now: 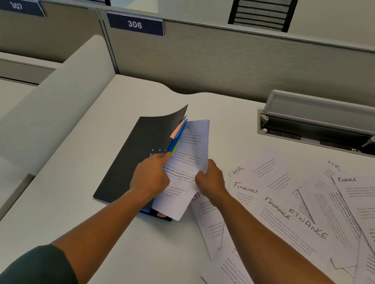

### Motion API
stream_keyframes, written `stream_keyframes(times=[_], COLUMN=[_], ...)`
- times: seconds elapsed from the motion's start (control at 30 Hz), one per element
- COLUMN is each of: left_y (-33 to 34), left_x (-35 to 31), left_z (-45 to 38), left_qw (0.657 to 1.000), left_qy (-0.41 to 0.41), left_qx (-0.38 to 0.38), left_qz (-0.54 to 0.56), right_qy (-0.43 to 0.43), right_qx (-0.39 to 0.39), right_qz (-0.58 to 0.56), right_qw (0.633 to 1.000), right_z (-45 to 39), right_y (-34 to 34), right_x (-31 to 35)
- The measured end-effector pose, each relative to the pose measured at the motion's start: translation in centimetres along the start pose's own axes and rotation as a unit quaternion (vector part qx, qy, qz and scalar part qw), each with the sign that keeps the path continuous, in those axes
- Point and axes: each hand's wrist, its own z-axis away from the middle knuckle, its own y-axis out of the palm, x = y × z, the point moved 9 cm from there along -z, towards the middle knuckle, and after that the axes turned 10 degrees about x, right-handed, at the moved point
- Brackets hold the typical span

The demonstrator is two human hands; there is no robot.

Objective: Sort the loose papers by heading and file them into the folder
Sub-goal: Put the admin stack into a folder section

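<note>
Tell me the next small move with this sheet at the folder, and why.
Probably slide the held sheet down behind the coloured tabs. The left hand holds the black folder open at the tabs, the right hand pinches the sheet's edge, and much of it sticks out.

The dark charcoal card folder (130, 156) has a matt cover, and its blue, pink and green tabbed dividers (176, 135) look like thin smooth plastic or card. The loose white paper sheets (309, 218) on the right are matt, with ink handwriting and print. The pale desk top (91, 224) is smooth, slightly sheeny laminate. The far grey partition (215, 60) looks cloth-covered, and the raised cable-box lid (327, 110) looks like brushed metal.
</note>
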Motion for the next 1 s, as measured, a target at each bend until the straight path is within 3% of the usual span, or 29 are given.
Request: stream_keyframes(times=[0.43,0.7,1.0], left_y=[-0.2,0.3,0.7], left_x=[-1.1,-0.6,-0.4], left_z=[0.0,0.2,0.1], left_qw=[0.997,0.996,0.995], left_qy=[0.026,0.017,0.038], left_qx=[-0.028,-0.025,-0.009], left_qz=[-0.066,-0.087,-0.093], right_qy=[0.042,0.054,0.047], right_qx=[0.042,0.094,0.048], right_qz=[-0.088,-0.087,-0.112], right_qw=[0.994,0.99,0.991], right_z=[-0.9,-1.1,-3.4], right_y=[-3.3,-2.9,1.3], right_x=[-0.4,0.5,1.6])
